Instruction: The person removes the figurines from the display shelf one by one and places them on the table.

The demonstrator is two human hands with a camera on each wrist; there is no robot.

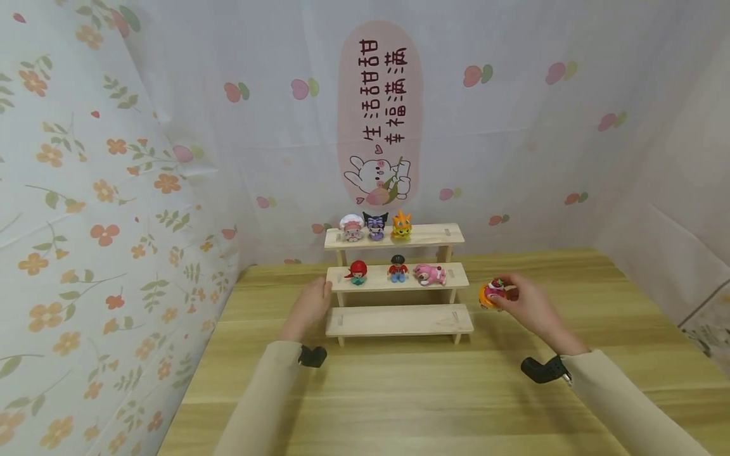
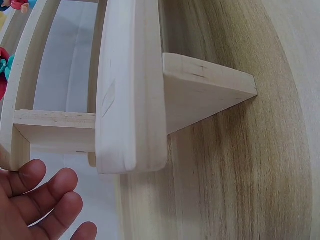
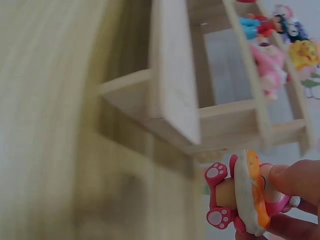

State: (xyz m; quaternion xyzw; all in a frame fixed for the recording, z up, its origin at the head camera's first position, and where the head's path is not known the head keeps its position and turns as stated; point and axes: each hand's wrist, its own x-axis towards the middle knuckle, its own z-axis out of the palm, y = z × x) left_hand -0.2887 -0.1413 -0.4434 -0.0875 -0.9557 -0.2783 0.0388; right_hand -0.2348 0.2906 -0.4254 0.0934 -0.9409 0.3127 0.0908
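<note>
My left hand [image 1: 310, 307] is at the left end of a three-tier wooden display stand [image 1: 396, 320]. In the left wrist view its fingers are relaxed, with one fingertip right at the end of the middle tier; the thumb is hidden. Beyond the stand's right end, my right hand [image 1: 527, 304] pinches a small toy figurine [image 3: 252, 192] above the table. This figurine has pink paw feet and an orange-and-white ring round its body, and it lies sideways in the right wrist view. The thumb and fingers cover part of its head.
A red-haired figurine [image 1: 357, 272], a boy figurine [image 1: 397, 269] and a pink bear lying down [image 1: 430, 274] occupy the middle tier. On the top tier are a white-capped figurine [image 1: 352, 228], a black-and-purple one [image 1: 376, 226] and an orange-yellow one [image 1: 402, 226]. Behind hangs a printed cloth [image 1: 274, 158].
</note>
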